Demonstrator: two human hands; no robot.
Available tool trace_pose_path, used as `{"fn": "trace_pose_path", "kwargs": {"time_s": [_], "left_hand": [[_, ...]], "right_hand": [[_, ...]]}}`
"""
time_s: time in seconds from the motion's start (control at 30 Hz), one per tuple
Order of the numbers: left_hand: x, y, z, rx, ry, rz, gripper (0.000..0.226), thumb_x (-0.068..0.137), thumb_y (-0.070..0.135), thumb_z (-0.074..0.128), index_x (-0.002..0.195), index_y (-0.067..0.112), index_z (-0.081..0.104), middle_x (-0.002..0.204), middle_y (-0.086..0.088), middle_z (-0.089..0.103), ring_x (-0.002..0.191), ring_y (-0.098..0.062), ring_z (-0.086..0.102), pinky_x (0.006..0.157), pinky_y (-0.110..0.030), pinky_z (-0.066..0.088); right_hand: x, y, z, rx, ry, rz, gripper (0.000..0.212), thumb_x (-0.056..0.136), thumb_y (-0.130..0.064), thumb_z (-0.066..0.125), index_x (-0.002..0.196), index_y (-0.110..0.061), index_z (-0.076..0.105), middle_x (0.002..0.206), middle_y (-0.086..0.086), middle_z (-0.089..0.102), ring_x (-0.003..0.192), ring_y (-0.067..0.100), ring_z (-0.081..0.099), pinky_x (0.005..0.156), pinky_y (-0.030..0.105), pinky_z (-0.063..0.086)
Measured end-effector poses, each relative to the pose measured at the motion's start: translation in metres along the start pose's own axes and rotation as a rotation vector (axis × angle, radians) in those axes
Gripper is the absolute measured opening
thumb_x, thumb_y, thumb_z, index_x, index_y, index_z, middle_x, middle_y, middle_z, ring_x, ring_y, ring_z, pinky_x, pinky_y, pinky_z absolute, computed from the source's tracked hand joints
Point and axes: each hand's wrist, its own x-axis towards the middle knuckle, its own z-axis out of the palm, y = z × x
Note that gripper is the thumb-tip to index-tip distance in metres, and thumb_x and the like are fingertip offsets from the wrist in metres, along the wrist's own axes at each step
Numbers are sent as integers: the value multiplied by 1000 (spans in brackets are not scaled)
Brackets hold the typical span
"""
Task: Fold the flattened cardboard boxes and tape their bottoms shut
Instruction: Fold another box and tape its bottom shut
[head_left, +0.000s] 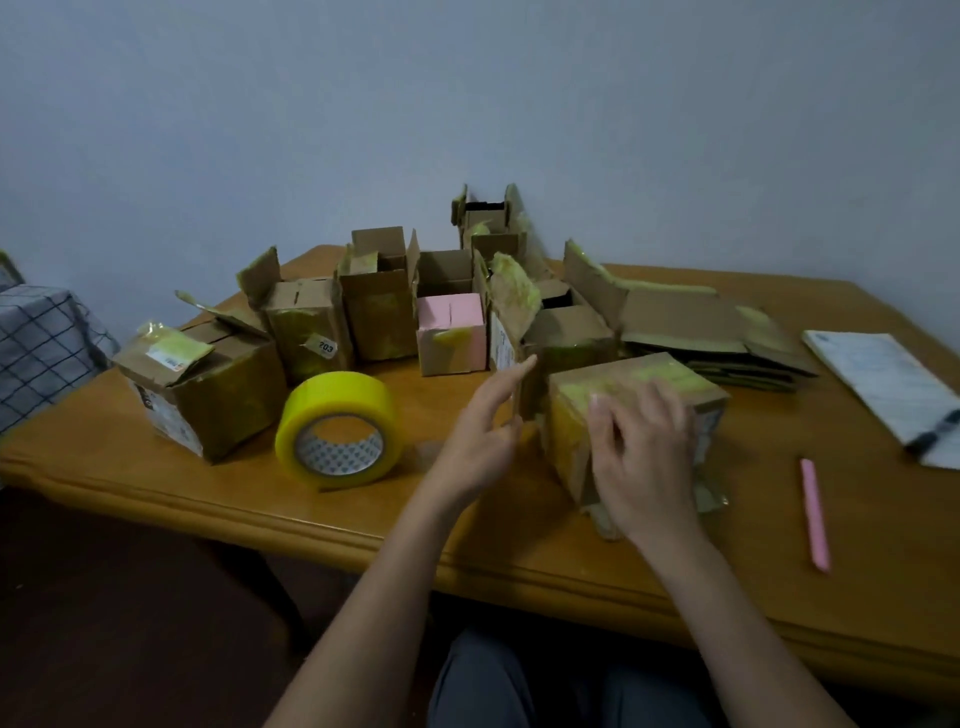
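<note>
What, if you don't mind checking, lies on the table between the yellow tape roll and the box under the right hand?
In the head view, only the left hand hovers between the tape roll and the box that the right hand rests on; the table there is otherwise bare wood.

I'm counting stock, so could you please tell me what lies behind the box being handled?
Behind the box under the right hand lies a stack of flattened boxes; its lower layers are hidden.

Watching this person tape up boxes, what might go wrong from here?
1. The tape roll stands on its edge near the table's front edge; a knock might send it rolling off.
2. The right hand presses the box while the left hand is open beside it; the box may shift and the tape wrinkle.
3. The pink pen lies near the right forearm and might get swept off.
</note>
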Motion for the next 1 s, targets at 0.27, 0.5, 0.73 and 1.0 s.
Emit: {"fn": "trace_pose_path", "kwargs": {"time_s": [0.27, 0.5, 0.73, 1.0], "left_hand": [[6, -6, 43, -223, -101, 18, 26, 98, 27, 55, 122, 27, 66, 127, 0, 57, 115, -20, 58, 95, -39, 54], [13, -7, 57, -90, -20, 135, 36, 82, 9, 75, 110, 25, 59, 120, 2, 59, 103, -16, 59, 84, -29, 54], [9, -3, 55, 85, -84, 143, 64, 80, -1, 74, 118, 41, 45, 126, 15, 48, 109, -10, 55, 84, -25, 55], [-2, 14, 58, 106, 312, -323, 22, 97, 31, 56, 93, 12, 66, 83, -3, 71, 65, -12, 71, 55, -24, 59]], "right_hand": [[2, 66, -33, 245, -120, -103, 49, 83, -65, 52, 101, -21, 65, 118, -11, 59, 119, 11, 44, 102, 37, 37], [-4, 74, -18, 170, -121, -200, 37, 82, -38, 67, 110, -16, 55, 126, -2, 52, 128, 22, 38, 108, 41, 31], [-3, 73, -39, 108, -298, -241, 64, 77, -52, 70, 132, -28, 48, 141, -13, 40, 136, 10, 28, 115, 38, 20], [54, 108, -56, 439, -155, 334, 55, 97, -50, 47, 147, -30, 35, 150, -12, 36, 137, 11, 33, 107, 37, 34]]}}
